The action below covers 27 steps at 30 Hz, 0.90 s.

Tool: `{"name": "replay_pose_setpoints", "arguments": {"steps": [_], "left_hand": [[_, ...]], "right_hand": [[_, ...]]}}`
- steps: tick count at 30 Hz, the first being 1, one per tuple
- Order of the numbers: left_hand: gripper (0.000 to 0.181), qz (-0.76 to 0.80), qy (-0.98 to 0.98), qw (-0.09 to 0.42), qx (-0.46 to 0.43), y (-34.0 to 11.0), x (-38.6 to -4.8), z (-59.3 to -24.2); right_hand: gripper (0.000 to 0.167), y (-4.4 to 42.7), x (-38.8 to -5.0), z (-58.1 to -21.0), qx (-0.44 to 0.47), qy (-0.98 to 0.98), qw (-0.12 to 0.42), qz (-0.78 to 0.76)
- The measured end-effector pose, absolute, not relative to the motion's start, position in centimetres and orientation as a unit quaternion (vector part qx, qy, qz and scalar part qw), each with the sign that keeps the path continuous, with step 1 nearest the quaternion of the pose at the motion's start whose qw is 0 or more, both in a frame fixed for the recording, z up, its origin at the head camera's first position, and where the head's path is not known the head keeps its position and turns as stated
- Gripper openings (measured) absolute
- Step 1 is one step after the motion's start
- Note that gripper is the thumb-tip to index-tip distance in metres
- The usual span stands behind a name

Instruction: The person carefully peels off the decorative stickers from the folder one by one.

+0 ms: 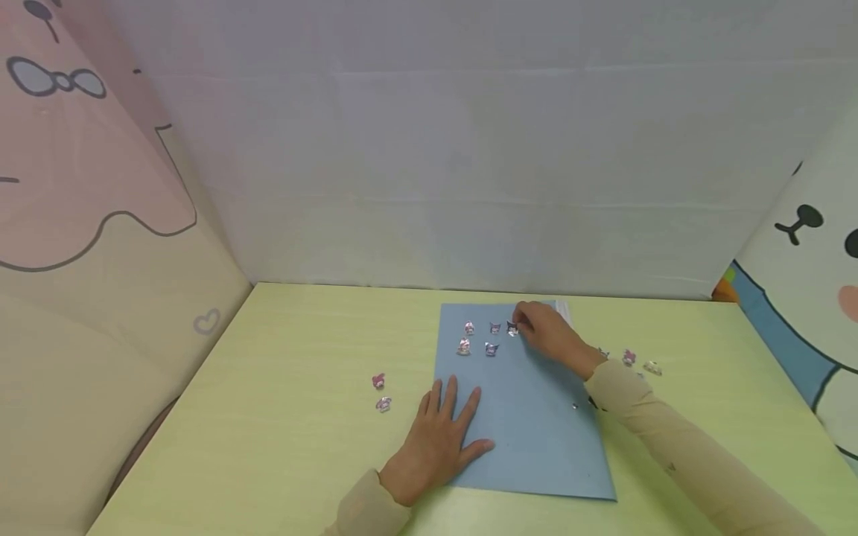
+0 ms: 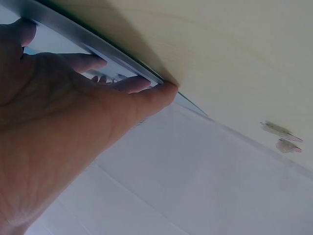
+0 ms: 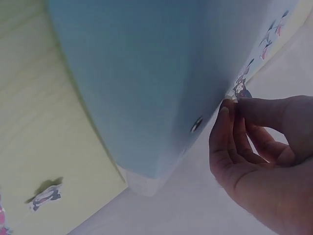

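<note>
A blue folder-like sheet (image 1: 529, 424) lies on the table, with several small character stickers near its top. The left hand (image 1: 434, 445) rests spread on its lower left part; in the left wrist view that hand (image 2: 73, 103) lies along the sheet's edge. At the top right, the right hand (image 1: 551, 333) pinches a dark-and-white sticker (image 1: 512, 328) by its edge. The right wrist view shows the right hand (image 3: 264, 152) with thumb and finger together on this sticker (image 3: 240, 89), held at the sheet's surface.
Two pink and white stickers (image 1: 378, 381) lie on the table left of the sheet. Several more (image 1: 628, 357) lie to its right, partly behind the right forearm. A small dark dot-like piece (image 1: 575, 406) is on the sheet's right side. A pale wall covering (image 1: 469, 186) stands behind.
</note>
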<state>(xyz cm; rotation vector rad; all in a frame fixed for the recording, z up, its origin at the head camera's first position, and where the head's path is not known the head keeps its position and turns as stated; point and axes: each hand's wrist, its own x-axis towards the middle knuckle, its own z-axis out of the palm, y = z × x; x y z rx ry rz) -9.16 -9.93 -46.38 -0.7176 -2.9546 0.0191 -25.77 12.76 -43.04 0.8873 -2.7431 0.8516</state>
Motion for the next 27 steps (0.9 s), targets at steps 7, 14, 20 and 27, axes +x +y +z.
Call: {"name": "replay_pose_setpoints", "arguments": {"steps": [7, 14, 20, 27], "left_hand": [[0.075, 0.008, -0.973, 0.035, -0.228, -9.9, -9.4, -47.1], [0.074, 0.006, -0.975, 0.013, -0.224, -9.8, -9.2, -46.2], [0.074, 0.012, -0.975, 0.010, -0.222, -9.8, -8.9, -45.4], [0.074, 0.000, -0.974, 0.014, -0.224, -9.8, -8.9, -45.6]], "right_hand": [[0.009, 13.4, -25.7, -42.9, 0.298, -0.902, 0.071, 0.303], [0.008, 14.4, -25.5, -42.8, 0.293, -0.904, 0.068, 0.303], [0.007, 15.4, -25.1, -42.6, 0.276, -0.908, 0.049, 0.310], [0.006, 16.4, -24.8, -42.8, 0.268, -0.911, 0.054, 0.310]]}}
